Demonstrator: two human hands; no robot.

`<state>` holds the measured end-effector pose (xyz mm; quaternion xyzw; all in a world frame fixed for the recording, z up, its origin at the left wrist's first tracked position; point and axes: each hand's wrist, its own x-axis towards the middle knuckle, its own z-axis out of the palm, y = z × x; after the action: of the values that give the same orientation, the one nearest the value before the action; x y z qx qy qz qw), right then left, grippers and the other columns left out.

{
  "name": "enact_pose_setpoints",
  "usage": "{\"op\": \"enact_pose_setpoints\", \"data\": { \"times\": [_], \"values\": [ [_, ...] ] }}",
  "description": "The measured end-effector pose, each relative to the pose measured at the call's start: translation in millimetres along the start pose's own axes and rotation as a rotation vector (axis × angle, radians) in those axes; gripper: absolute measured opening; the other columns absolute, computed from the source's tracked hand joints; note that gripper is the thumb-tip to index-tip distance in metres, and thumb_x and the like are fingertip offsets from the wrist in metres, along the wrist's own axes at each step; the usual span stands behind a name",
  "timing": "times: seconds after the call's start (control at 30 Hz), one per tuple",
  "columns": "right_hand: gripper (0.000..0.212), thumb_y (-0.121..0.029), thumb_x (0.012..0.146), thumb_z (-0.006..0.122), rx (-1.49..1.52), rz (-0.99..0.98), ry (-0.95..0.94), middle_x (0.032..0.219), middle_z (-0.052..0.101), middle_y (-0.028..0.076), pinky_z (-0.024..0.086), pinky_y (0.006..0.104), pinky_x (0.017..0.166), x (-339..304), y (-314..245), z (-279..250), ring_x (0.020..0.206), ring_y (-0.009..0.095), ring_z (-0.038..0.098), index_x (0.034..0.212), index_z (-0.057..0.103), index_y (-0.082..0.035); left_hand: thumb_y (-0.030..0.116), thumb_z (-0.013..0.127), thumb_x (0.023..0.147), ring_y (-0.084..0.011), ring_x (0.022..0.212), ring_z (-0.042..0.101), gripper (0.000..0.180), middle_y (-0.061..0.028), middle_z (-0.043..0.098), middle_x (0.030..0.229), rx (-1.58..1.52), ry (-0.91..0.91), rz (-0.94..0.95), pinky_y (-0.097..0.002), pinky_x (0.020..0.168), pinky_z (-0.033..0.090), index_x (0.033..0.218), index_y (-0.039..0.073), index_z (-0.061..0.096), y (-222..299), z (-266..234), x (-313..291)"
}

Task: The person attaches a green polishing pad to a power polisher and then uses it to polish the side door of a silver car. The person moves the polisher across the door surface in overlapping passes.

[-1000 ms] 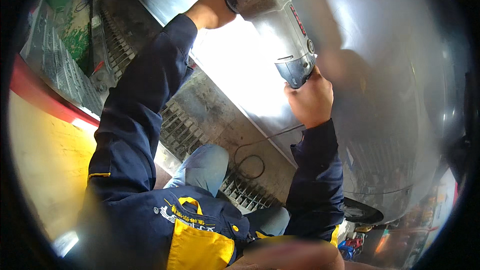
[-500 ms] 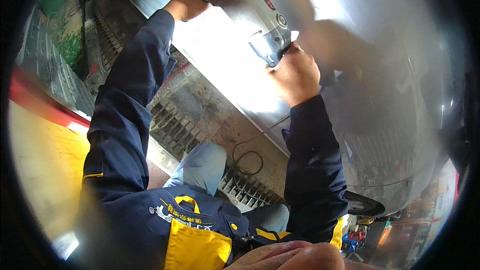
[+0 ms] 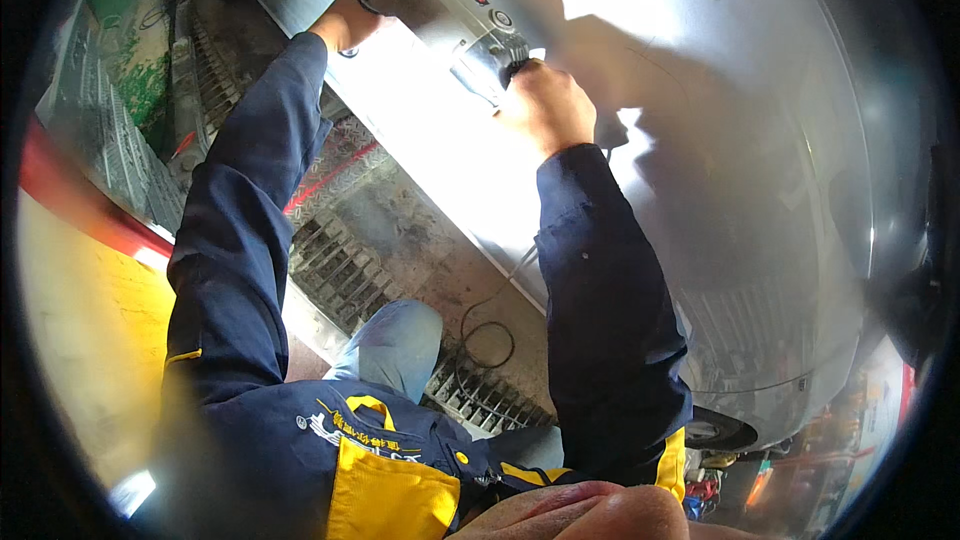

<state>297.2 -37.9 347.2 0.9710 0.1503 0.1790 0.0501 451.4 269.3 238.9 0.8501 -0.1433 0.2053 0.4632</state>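
Glossy silver car panel (image 3: 740, 190) could be marring if the silver-grey handheld power tool (image 3: 435, 8), spanning its upper part, is tilting under uneven pressure; the thin black cable (image 3: 512, 340) could be catching. The left hand (image 3: 343, 22) and right hand (image 3: 552, 108) are curling their fingers around the tool. Glare is whitening the panel; slatted metal grating (image 3: 345, 275) is lining the grimy grey floor (image 3: 400, 225).

Head-worn fisheye view, left of a pair, facing down, near both hands (image 3: 550, 108)
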Motion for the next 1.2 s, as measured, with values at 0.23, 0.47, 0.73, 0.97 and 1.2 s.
{"op": "enact_pose_setpoints", "data": {
  "times": [0.23, 0.47, 0.73, 0.97, 1.2],
  "values": [
    [0.03, -0.02, 0.097, 0.061, 0.047, -0.008, -0.175, 0.111, 0.078, 0.023, 0.063, 0.0506, 0.092, 26, -19, 21, 0.106, 0.038, 0.078, 0.111, 0.078, -0.001, 0.023, 0.057, 0.102, -0.0374, 0.112, 0.073, 0.028, -0.0213, 0.079, 0.109, 0.386, -0.117, 0.053, -0.0444, 0.098, 0.054, 0.107, 0.001, 0.074, -74, 18, -13],
    [0.029, -0.019, 0.096, 0.062, -0.036, -0.068, -0.242, 0.107, 0.078, 0.024, 0.065, 0.0515, 0.088, 23, -12, 39, 0.102, 0.041, 0.079, 0.108, 0.075, 0.004, 0.016, 0.057, 0.099, -0.0375, 0.116, 0.072, 0.025, -0.0242, 0.078, 0.11, 0.035, 0.074, -0.002, -0.0428, 0.1, 0.054, 0.107, -0.001, 0.074, -101, 63, -42],
    [0.037, -0.029, 0.082, 0.08, -0.094, -0.055, -0.038, 0.094, 0.077, 0.025, 0.062, 0.0536, 0.083, -12, -9, 23, 0.092, 0.043, 0.077, 0.102, 0.071, 0.0, 0.016, 0.061, 0.095, -0.0407, 0.118, 0.071, 0.027, -0.0266, 0.077, 0.113, -0.06, -0.06, -0.111, -0.0438, 0.101, 0.054, 0.108, -0.004, 0.073, -38, 44, -50],
    [0.043, -0.036, 0.08, 0.083, -0.034, 0.002, 0.074, 0.092, 0.076, 0.023, 0.061, 0.052, 0.081, -44, 27, -39, 0.088, 0.044, 0.075, 0.098, 0.074, 0.002, 0.033, 0.081, 0.092, -0.0342, 0.108, 0.075, 0.05, -0.0232, 0.078, 0.114, 0.162, -0.108, -0.025, -0.0435, 0.097, 0.057, 0.125, -0.002, 0.069, 77, 2, -9],
    [0.035, -0.025, 0.079, 0.084, 0.021, 0.114, 0.099, 0.096, 0.076, 0.023, 0.06, 0.0513, 0.082, -67, 26, -68, 0.091, 0.044, 0.074, 0.101, 0.074, 0.0, 0.039, 0.071, 0.097, -0.041, 0.105, 0.073, 0.039, -0.0236, 0.078, 0.101, 0.262, 0.017, 0.176, -0.0459, 0.095, 0.057, 0.111, 0.003, 0.076, 97, 10, 23]
  ]
}}
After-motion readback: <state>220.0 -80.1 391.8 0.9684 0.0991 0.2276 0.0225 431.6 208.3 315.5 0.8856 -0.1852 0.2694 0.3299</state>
